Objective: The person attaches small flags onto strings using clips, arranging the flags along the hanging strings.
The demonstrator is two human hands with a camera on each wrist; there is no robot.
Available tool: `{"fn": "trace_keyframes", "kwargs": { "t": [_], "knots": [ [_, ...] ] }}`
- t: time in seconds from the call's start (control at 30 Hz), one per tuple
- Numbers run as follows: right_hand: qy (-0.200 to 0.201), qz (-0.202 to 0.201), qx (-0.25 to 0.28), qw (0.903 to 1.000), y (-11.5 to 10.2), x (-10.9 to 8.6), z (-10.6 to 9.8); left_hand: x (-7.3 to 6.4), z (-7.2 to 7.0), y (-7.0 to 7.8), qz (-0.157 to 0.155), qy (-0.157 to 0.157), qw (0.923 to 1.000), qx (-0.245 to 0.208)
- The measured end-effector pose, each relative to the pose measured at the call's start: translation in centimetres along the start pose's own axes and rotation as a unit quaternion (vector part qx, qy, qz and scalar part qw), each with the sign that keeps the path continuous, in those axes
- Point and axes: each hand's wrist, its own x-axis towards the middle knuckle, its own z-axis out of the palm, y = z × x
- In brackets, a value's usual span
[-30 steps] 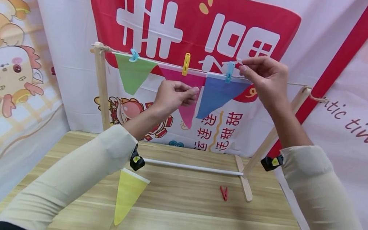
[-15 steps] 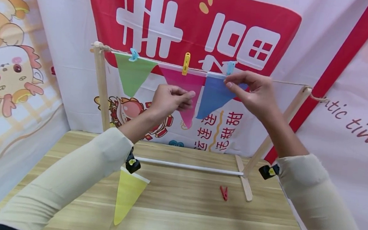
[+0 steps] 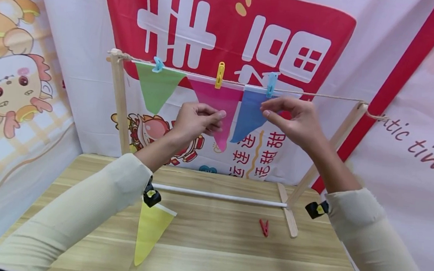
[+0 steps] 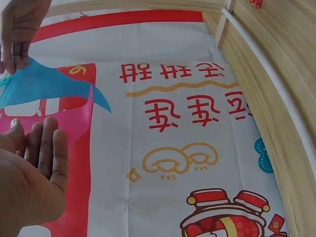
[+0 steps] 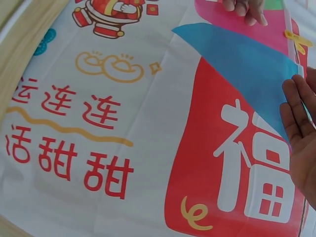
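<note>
On a string hang a green pennant (image 3: 158, 88), a pink pennant (image 3: 228, 97) and a blue pennant (image 3: 250, 108), each with a clothespin at its top. My right hand (image 3: 295, 121) is at the right part of the blue pennant, thumb and index tips close together. Its fingers look fairly straight in the right wrist view; whether they touch the cloth is unclear. In front of the pink pennant, my left hand (image 3: 196, 123) has loosely bent fingers, with nothing visible in them. A light blue clothespin (image 3: 271, 84) stands above the right fingertips.
A wooden frame (image 3: 120, 105) carries the string (image 3: 332, 96); a white rod (image 3: 215, 195) runs along its base. On the table (image 3: 211, 242) lie a yellow pennant (image 3: 152, 235) and a red clothespin (image 3: 264, 228). A printed banner (image 3: 226, 28) hangs behind.
My right hand has come down and left, from beside the light blue clothespin to the blue pennant below it. My left hand has shifted slightly left and down. The blue pennant's tip has moved slightly.
</note>
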Motion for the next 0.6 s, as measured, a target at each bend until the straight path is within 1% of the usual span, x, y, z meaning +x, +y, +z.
{"fn": "trace_keyframes", "kwargs": {
  "t": [0.1, 0.27, 0.4, 0.6],
  "knots": [
    [-0.005, 0.011, -0.007, 0.9999, 0.4, -0.5, 0.1, -0.3, -0.2, -0.1, -0.002, 0.002, 1.0, 0.008],
    [-0.007, 0.019, -0.023, 0.9995, 1.1, -1.1, 0.6, -0.6, -0.8, -0.8, -0.008, 0.002, 0.9999, 0.015],
    [-0.008, 0.024, -0.022, 0.9994, 1.4, -1.8, 0.9, -0.8, -1.2, -1.5, -0.006, 0.005, 0.9998, 0.019],
    [-0.02, 0.032, -0.02, 0.9991, 2.3, -2.7, 1.5, -1.2, -1.7, -2.5, -0.004, 0.004, 1.0, 0.0]
  ]
}}
